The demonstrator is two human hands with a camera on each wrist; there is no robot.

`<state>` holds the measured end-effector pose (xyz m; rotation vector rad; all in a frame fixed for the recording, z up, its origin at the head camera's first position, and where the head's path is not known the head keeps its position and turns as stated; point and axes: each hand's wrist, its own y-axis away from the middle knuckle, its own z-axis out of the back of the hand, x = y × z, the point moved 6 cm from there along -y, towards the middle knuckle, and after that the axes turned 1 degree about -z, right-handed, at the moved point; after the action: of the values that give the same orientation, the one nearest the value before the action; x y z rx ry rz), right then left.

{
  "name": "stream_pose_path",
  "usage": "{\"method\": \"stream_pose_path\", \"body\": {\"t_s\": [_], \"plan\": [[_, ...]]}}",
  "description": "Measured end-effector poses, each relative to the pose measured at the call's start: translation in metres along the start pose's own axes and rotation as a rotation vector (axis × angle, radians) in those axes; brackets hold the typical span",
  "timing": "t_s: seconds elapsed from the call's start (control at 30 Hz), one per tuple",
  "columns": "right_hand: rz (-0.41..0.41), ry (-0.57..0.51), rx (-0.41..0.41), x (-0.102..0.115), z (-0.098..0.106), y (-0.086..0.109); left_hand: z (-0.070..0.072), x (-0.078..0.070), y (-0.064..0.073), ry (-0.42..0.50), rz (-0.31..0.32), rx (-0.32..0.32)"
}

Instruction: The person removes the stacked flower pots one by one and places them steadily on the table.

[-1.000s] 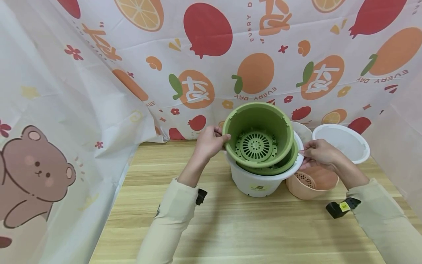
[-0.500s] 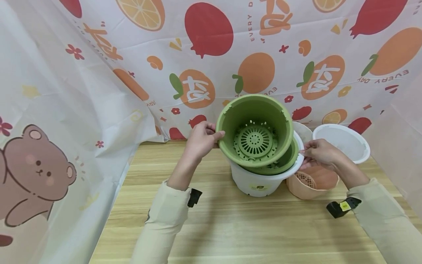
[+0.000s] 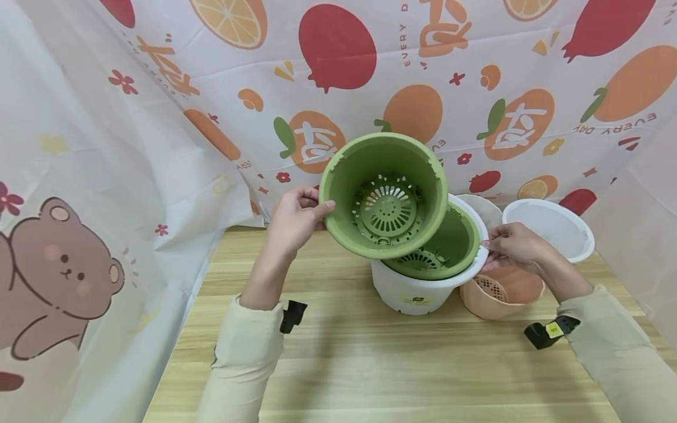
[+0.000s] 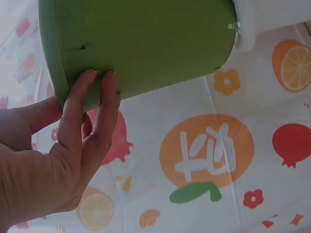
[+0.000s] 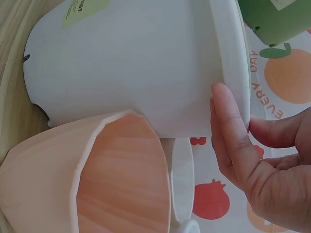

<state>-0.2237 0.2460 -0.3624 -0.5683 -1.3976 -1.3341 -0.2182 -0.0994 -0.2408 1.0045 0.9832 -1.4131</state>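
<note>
The left hand (image 3: 295,218) pinches the rim of the upper green pot (image 3: 388,211), with the thumb at the inner side and the fingers laid along the outside wall. This pot hangs tilted, over the left part of the white pot (image 3: 402,288), with its opening toward the person. The right hand (image 3: 515,242) holds the white pot at its right rim, the thumb over the edge and the fingers under it. Inside the white pot sits the lower green pot (image 3: 459,241). The peach pot (image 3: 489,302) stands on the table (image 3: 338,364), just beside the white pot.

The step in hand seems to be separating the upper green pot from the stack. To do it well, I think the right hand should keep the white pot steady, and the left hand should raise the base fully over the white rim before going sideways; whether they touch there, I cannot tell. One-sided pinch may let the pot turn, so slow movement is better
</note>
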Motion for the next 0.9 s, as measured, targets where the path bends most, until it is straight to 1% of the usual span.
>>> {"method": "stream_pose_path", "body": {"t_s": [0.13, 0.33, 0.57, 0.73, 0.9], "plan": [[0.001, 0.003, 0.001, 0.001, 0.0, 0.0, 0.011, 0.003, 0.0, 0.011, -0.008, -0.024], [-0.001, 0.0, 0.0, 0.001, -0.001, 0.001, 0.027, 0.005, 0.002, 0.0, -0.017, -0.073], [0.001, -0.002, -0.001, 0.001, -0.001, 0.001, 0.046, 0.008, 0.003, 0.045, 0.0, -0.114], [-0.003, -0.007, -0.001, 0.001, 0.0, 0.001, 0.058, 0.014, 0.001, 0.078, 0.014, -0.149], [0.001, -0.011, 0.002, 0.001, 0.0, 0.001, 0.07, 0.02, 0.001, 0.086, 0.024, -0.185]]}}
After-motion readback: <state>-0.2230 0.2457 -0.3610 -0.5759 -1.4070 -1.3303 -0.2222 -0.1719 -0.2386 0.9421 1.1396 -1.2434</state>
